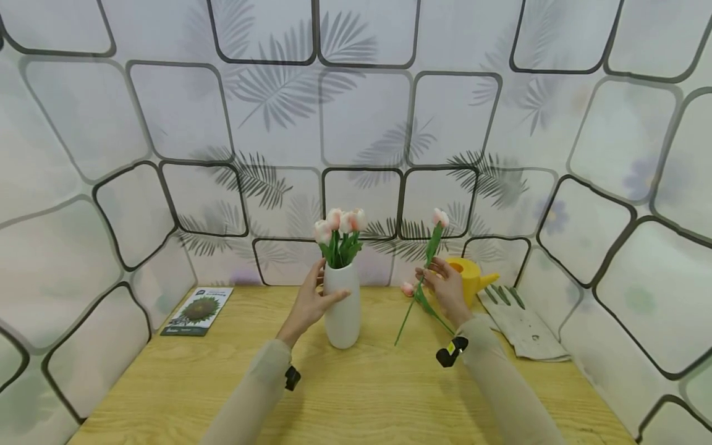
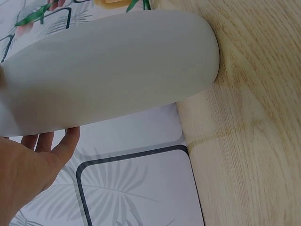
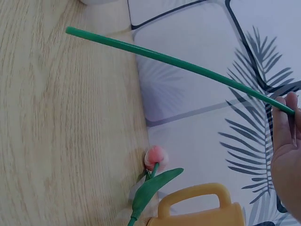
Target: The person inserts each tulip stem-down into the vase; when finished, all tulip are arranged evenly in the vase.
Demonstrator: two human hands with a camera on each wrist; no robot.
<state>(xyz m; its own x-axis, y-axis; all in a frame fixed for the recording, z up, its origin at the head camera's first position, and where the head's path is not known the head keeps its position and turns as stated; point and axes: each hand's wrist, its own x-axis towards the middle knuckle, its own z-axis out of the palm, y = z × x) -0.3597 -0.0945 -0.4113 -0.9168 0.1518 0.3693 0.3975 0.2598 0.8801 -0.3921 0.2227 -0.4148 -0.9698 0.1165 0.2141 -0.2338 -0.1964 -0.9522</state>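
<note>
The person's right hand [image 1: 448, 292] pinches a pink-and-white, green-leaved tulip [image 1: 434, 243], two o'clock from the smooth white vase [image 1: 342, 315] their left hand [image 1: 310, 304] grips.

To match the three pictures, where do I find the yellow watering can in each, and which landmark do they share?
Head: the yellow watering can stands right of centre, partly behind the right hand.
Left wrist: only a yellow piece of it shows at the top edge, left of centre.
Right wrist: its handle and part of its body show at the bottom edge, right of centre.
Shared landmark: the wooden table, meeting the patterned backdrop.
</note>
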